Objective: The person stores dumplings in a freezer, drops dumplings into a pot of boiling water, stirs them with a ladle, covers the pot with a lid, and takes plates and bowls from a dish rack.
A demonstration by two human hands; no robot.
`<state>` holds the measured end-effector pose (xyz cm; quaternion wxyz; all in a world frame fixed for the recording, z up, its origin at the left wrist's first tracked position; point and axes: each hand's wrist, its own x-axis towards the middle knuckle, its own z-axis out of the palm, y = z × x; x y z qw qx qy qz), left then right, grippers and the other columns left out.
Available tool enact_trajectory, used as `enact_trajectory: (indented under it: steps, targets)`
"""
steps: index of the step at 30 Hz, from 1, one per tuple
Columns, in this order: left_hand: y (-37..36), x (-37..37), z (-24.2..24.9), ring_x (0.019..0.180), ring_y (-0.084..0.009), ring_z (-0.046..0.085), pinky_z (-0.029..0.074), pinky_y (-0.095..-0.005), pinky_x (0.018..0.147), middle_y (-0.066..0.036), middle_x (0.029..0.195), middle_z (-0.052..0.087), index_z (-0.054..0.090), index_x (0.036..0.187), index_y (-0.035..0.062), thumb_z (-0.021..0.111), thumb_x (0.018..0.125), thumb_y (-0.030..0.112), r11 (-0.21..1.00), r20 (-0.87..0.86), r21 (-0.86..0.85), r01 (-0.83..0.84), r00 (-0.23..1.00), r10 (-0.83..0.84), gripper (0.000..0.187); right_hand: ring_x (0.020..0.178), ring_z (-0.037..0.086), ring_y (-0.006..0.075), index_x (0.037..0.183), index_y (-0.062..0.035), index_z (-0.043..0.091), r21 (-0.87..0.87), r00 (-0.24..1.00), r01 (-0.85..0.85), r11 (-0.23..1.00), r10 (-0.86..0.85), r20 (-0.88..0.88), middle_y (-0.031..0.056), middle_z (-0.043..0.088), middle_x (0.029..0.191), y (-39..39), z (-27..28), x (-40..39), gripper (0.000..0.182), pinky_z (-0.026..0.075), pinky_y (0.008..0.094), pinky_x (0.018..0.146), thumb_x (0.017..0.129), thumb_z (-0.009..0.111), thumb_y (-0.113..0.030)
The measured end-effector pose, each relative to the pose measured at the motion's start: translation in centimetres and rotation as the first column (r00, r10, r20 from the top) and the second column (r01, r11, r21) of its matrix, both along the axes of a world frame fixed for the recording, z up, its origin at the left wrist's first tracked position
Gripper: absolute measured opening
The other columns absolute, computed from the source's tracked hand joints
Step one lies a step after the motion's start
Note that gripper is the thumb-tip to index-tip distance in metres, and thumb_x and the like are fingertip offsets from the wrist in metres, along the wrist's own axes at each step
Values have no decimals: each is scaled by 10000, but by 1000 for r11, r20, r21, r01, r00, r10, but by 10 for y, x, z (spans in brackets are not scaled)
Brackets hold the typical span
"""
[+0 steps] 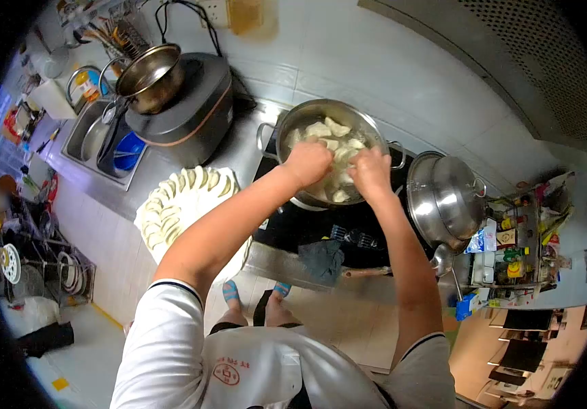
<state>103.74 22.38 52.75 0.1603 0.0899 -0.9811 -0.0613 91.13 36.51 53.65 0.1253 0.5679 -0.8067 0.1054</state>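
Observation:
My left hand (309, 163) is over the left side of a two-handled steel pot (318, 109), its fingers curled together. Across from it, my right hand (371, 170) is over the pot's right side, fingers bent inward and downward. Whatever either hand pinches is hidden by the fingers. Pale dumplings (336, 127) lie in cloudy water in the pot, between and behind my hands. To the left of the pot, under my left forearm, a white floured tray (191, 211) carries rows of uncooked dumplings; my forearm hides part of it.
The pot stands on a black stove (293, 228). A lidded steel pot (443, 198) is at its right, a dark cloth (322, 260) at its front edge. On the left, a saucepan (149, 80) sits on a dark rice cooker (194, 102) beside the sink (83, 140). A range hood (498, 61) hangs upper right.

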Motion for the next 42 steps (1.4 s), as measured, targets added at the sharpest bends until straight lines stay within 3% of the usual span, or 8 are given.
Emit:
enact_trajectory:
  steps: [3, 7, 11, 13, 22, 35, 38, 42]
  targets:
    - [2, 42, 28, 897, -309, 583, 499, -408, 738, -102, 876, 616, 646, 823, 76, 689, 770, 225, 997, -217, 69, 14, 976, 1, 164, 942, 513, 253, 918, -79, 719, -171, 997, -54, 984, 45, -57, 48, 625, 939, 7, 25, 29, 164, 371, 405, 779, 762, 690, -118]
    - [-9, 173, 42, 756, -286, 567, 461, -401, 647, -96, 753, 584, 632, 822, 66, 697, 784, 119, 954, -400, 219, -204, 873, 279, 92, 914, 540, 259, 934, -91, 709, -350, 816, -306, 886, 433, 384, 44, 626, 928, 3, 31, 131, 178, 404, 388, 797, 757, 708, -108]
    - [-36, 340, -34, 721, -233, 609, 475, -348, 658, -105, 795, 655, 685, 854, 34, 704, 806, 154, 554, -98, 500, -666, 592, 800, 131, 935, 536, 247, 939, -101, 710, -279, 611, -498, 821, 560, 559, 26, 627, 936, -35, -49, 240, 182, 413, 376, 805, 758, 706, -81]
    - [-47, 413, -96, 725, -251, 620, 488, -380, 636, -90, 784, 651, 683, 837, 67, 693, 791, 194, 419, 41, 457, -785, 489, 871, 135, 958, 527, 233, 942, -109, 713, -228, 581, -507, 832, 524, 623, 13, 621, 938, -63, -76, 287, 180, 414, 376, 818, 763, 703, -90]
    - [-74, 456, -146, 843, -291, 615, 503, -413, 698, -88, 833, 636, 682, 970, 100, 648, 772, 136, 465, 35, 314, -828, 499, 866, 204, 992, 503, 230, 918, -129, 717, -82, 695, -560, 824, 522, 495, 14, 595, 940, -173, -151, 418, 177, 403, 380, 865, 743, 724, -149]
    - [-118, 472, -163, 889, -284, 603, 508, -408, 702, -72, 846, 623, 663, 804, 75, 691, 746, 156, 555, 82, 343, -758, 613, 786, 103, 840, 511, 253, 769, -90, 673, -152, 716, -607, 780, 620, 321, 44, 557, 844, -206, -199, 453, 99, 425, 385, 744, 678, 711, -85]
    - [-117, 475, -153, 828, -292, 618, 507, -396, 680, -78, 830, 636, 644, 814, 59, 696, 739, 149, 667, -13, 336, -665, 705, 709, 128, 810, 513, 241, 717, -90, 639, -200, 683, -656, 728, 685, 253, 33, 553, 815, -203, -187, 447, 91, 413, 373, 730, 661, 710, -73]
    - [-108, 476, -111, 598, -298, 612, 500, -392, 595, -117, 685, 612, 592, 780, 18, 633, 751, 108, 486, 134, 625, -611, 697, 704, 103, 842, 520, 235, 740, -83, 615, -291, 614, -685, 668, 744, 263, 32, 566, 837, -182, -139, 426, 80, 391, 364, 738, 692, 679, -77]
